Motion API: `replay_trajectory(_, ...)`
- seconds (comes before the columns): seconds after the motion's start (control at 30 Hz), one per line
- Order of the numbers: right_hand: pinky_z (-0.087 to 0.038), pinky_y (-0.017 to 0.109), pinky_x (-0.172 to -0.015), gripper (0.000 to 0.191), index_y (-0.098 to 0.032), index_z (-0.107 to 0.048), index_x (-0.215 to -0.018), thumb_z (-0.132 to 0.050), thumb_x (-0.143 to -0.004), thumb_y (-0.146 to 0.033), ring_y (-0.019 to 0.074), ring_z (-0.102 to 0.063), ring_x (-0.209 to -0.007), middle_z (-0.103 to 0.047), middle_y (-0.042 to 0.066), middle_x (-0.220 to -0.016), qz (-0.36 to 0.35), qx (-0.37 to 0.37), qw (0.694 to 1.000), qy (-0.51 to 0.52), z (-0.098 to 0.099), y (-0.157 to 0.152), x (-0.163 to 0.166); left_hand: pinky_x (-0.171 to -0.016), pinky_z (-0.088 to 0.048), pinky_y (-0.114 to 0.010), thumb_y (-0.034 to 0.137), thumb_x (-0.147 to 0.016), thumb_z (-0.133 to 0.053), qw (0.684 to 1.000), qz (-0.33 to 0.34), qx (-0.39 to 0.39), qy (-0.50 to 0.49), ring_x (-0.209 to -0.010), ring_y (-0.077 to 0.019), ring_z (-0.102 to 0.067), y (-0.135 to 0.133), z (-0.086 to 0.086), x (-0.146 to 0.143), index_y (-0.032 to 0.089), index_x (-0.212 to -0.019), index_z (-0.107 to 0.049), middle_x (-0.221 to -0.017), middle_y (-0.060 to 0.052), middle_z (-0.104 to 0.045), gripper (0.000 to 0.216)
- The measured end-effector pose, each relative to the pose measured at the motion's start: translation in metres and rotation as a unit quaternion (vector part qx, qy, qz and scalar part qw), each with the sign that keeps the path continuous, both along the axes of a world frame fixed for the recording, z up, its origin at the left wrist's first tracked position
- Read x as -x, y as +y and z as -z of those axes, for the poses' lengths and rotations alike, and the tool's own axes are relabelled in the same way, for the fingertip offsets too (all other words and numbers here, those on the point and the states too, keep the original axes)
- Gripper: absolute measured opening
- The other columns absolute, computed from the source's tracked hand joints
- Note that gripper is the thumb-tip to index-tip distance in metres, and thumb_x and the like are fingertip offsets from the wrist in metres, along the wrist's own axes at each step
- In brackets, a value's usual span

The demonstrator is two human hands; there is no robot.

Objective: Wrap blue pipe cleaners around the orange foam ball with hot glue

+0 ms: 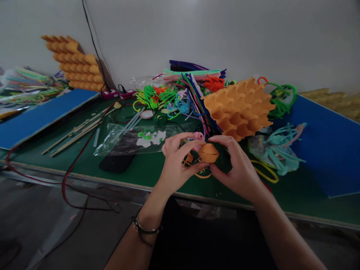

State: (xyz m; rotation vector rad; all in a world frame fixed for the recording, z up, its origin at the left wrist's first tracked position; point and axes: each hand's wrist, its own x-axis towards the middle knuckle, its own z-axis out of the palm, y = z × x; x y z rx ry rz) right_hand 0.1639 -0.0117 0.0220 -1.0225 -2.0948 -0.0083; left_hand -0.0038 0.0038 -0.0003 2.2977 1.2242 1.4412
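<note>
Holds, over the near part of the green counter (pixel 149 168), a small orange egg-tray piece (pixel 208 153), looking like two cups set mouth to mouth, with a dark slit at the middle. Pinches it with the left hand (pixel 177 159), thumb below and forefinger above, and with the right hand (pixel 237 168) in the same manner from 3 o'clock; opens both hands only to the width of this piece. Has, touching or just behind it at 11 o'clock (cannot tell which), a pink object (pixel 199 136), and at 7 o'clock orange scraps (pixel 203 174), partly hidden. Shows at 1 o'clock an orange egg-tray sheet (pixel 237 110), tilted over pipe cleaners, and farther at 11 o'clock a tangled heap of coloured pipe cleaners (pixel 168 100). Includes near 9 o'clock a clear plastic bag (pixel 118 139) with white and green pieces, then, farther out, thin wooden sticks (pixel 77 137). Presents at 3 o'clock, near the right hand, a pale-blue pipe-cleaner bunch (pixel 282 148), then a blue board (pixel 323 150).
</note>
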Motion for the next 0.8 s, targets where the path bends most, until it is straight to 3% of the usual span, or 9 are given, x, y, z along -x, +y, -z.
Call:
replay_trajectory(0.1,-0.046,0.046,-0.090,0.043,-0.022,-0.043,-0.118,-0.052,-0.078,-0.011,0.0254,-0.052,-0.107,-0.054,0.011,-0.111,0.025,-0.050,0.996,-0.065,0.0003,0.0002,0.0000,-0.089,-0.032,-0.041,0.041,-0.073,-0.069,0.998,-0.041,-0.010,0.037,-0.107,-0.0265,-0.046,-0.0004,0.0021,-0.0012,0.027,-0.106,-0.062,-0.117,-0.005,-0.056,0.037)
replay_trajectory(0.3,-0.049,0.047,-0.084,0.043,-0.023,-0.045,-0.120,-0.047,-0.081,-0.008,0.0253,-0.056,-0.100,-0.056,0.011,-0.108,0.039,-0.018,0.992,-0.122,0.0029,-0.0024,0.0002,-0.080,-0.032,-0.040,0.036,-0.076,-0.068,0.992,-0.067,-0.045,0.098,-0.102,-0.0263,-0.046,-0.0035,0.0041,-0.0043,0.025,-0.107,-0.061,-0.116,-0.006,-0.057,0.034)
replay_trajectory(0.43,-0.048,0.048,-0.085,0.034,-0.024,-0.047,-0.114,-0.049,-0.082,-0.013,0.0249,-0.057,-0.097,-0.059,0.009,-0.103,0.050,-0.023,0.994,-0.092,0.0022,-0.0024,-0.0009,-0.081,-0.031,-0.039,0.036,-0.078,-0.066,0.994,-0.061,-0.035,0.084,-0.104,-0.0260,-0.046,-0.0049,0.0028,-0.0062,0.027,-0.108,-0.060,-0.115,-0.005,-0.058,0.032)
replay_trajectory(0.63,-0.048,0.048,-0.084,0.024,-0.023,-0.049,-0.104,-0.053,-0.082,-0.015,0.0236,-0.059,-0.095,-0.062,0.007,-0.099,0.056,-0.021,0.998,-0.032,0.0024,0.0000,-0.0023,-0.083,-0.031,-0.037,0.041,-0.076,-0.067,0.998,-0.058,-0.009,0.038,-0.103,-0.0251,-0.048,-0.0047,0.0026,-0.0077,0.023,-0.121,-0.049,-0.117,-0.007,-0.057,0.051)
replay_trajectory(0.8,-0.050,0.037,-0.079,0.024,-0.024,-0.051,-0.100,-0.059,-0.079,-0.018,0.0197,-0.061,-0.091,-0.063,0.004,-0.095,0.034,-0.016,0.998,0.044,0.0010,0.0010,-0.0022,-0.085,-0.030,-0.037,0.044,-0.078,-0.063,0.995,-0.080,-0.052,0.017,-0.104,-0.0249,-0.048,-0.0052,0.0038,-0.0080,0.024,-0.119,-0.048,-0.113,-0.007,-0.058,0.048)
